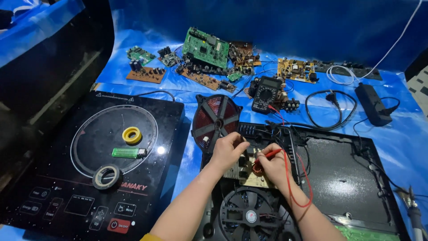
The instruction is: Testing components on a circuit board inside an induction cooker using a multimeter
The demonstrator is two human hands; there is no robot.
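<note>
Under both hands (249, 156): circuit board (254, 177); right grips red probe (270, 154).

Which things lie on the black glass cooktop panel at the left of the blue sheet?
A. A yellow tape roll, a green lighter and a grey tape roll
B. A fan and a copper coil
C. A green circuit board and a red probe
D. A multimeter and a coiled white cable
A: on the black glass cooktop panel lie the yellow tape roll, the green lighter and the grey tape roll.

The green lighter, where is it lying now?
In the head view, the green lighter lies at left on the black glass cooktop panel, inside its ring, between the yellow tape roll and the grey tape roll.
</note>
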